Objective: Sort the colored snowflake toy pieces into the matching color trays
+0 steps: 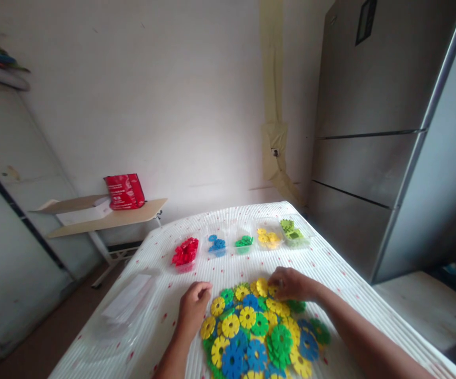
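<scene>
A heap of notched plastic flower discs (247, 317) in yellow, blue and green lies on the table in front of me. My left hand (194, 306) rests at the heap's left side, fingers curled in and closed, with nothing showing in them. At the far right edge of the heap is my right hand (289, 284), its fingers bent down and closed on a yellow disc (272, 291). Part of that disc is hidden by the fingers. Another yellow disc (262, 287) lies just left of those fingertips.
Across the table's far part stand clear boxes with red pieces (185, 251), blue pieces (217, 245), green discs (244, 241), yellow discs (268, 238) and light green squares (291, 230). A clear tray (109, 337) with white strips lies left. A fridge (354, 137) stands right.
</scene>
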Tool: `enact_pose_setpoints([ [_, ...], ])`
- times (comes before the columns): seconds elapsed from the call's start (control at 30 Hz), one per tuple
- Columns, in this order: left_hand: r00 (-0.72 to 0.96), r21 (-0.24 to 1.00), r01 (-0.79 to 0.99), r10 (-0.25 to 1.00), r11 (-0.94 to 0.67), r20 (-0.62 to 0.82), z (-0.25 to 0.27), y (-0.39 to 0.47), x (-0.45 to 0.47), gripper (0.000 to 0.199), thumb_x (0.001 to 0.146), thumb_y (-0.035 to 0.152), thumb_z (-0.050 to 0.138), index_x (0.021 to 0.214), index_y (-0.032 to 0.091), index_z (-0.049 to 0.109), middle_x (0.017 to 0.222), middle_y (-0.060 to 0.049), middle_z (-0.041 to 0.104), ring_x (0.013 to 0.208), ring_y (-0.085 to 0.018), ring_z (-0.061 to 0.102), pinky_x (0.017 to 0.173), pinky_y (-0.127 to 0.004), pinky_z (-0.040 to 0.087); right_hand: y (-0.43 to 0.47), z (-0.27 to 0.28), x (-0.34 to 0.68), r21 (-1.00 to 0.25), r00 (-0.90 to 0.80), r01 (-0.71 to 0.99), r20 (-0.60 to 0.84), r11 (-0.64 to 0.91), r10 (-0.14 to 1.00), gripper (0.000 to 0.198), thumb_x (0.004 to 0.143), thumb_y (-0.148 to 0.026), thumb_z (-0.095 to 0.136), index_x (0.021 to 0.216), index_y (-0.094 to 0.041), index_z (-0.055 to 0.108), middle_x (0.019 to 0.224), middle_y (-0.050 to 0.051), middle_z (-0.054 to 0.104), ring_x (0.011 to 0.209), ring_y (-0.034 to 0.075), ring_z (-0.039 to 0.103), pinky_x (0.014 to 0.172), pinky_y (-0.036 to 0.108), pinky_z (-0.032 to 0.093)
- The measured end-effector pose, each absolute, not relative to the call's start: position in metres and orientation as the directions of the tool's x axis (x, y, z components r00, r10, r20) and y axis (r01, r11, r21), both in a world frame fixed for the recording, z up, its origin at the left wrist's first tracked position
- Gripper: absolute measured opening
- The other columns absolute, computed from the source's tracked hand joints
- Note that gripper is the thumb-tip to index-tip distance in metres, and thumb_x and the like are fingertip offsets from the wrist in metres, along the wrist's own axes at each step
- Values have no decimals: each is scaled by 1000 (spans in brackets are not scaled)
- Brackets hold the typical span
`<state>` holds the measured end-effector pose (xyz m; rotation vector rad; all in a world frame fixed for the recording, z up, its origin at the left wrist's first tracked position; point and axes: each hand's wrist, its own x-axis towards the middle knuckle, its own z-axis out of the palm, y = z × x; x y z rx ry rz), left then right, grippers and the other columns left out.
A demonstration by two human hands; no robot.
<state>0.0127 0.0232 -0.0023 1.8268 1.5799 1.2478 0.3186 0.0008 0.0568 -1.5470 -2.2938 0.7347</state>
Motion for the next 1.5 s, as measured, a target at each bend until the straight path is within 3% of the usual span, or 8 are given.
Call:
enact_pose_setpoints([
  [0.33, -30, 786, 554, 937, -275, 349, -3, 23, 12, 21, 66, 32, 52, 73, 18, 67, 75, -5, 70, 74, -21, 64, 71, -32, 51, 7, 45, 325, -530, -262, 827, -66, 189, 963, 27, 55, -18, 67, 82, -18, 64, 77, -1, 62, 67, 12, 51, 54, 19, 35],
  [0.6, -32, 787, 550, 935, -279, 354, -1, 23, 13, 20, 65, 31, 51, 71, 19, 66, 73, -4, 70, 73, -21, 64, 70, -31, 51, 9, 48, 335, -489, -133, 862, 31, 131, 991, 19, 54, -10, 61, 71, -18, 60, 68, -1, 58, 62, 12, 47, 53, 21, 29],
  [0.73, -33, 784, 555, 935, -278, 354, 0, 22, 14, 20, 65, 30, 51, 70, 19, 66, 73, -4, 70, 73, -21, 64, 70, -31, 51, 10, 58, 324, -575, -184, 797, 58, 184, 981, 23, 61, -7, 54, 81, -17, 62, 68, -3, 58, 59, 9, 49, 52, 18, 34],
  [0.9, -23, 778, 563, 935, -280, 353, -1, 23, 13, 20, 66, 30, 50, 72, 19, 66, 74, -4, 69, 73, -21, 64, 71, -31, 50, 15, 57, 298, -710, -286, 685, -57, 163, 957, 39, 65, -11, 55, 103, -16, 61, 70, -3, 60, 51, 7, 50, 47, 17, 38],
  [1.27, -20, 769, 567, 928, -295, 371, -3, 24, 13, 21, 67, 28, 48, 72, 18, 66, 74, -5, 69, 73, -21, 64, 70, -31, 50, 21, 44, 287, -616, -280, 765, -56, 188, 958, 30, 55, -9, 60, 82, -16, 67, 70, -1, 59, 60, 10, 49, 52, 19, 35],
  [1.4, -23, 769, 564, 926, -300, 378, -5, 25, 12, 21, 66, 28, 48, 71, 18, 66, 73, -4, 69, 71, -20, 63, 69, -31, 50, 19, 45, 289, -622, -259, 764, -52, 172, 965, 22, 52, -8, 63, 72, -16, 64, 75, -1, 61, 66, 11, 50, 54, 19, 35],
  [1.5, -21, 768, 568, 928, -295, 372, -5, 25, 12, 21, 66, 28, 48, 71, 18, 66, 73, -5, 68, 71, -20, 63, 69, -31, 50, 20, 50, 294, -655, -264, 738, -60, 162, 963, 17, 52, -7, 64, 66, -16, 60, 65, -4, 58, 59, 9, 49, 50, 17, 34],
])
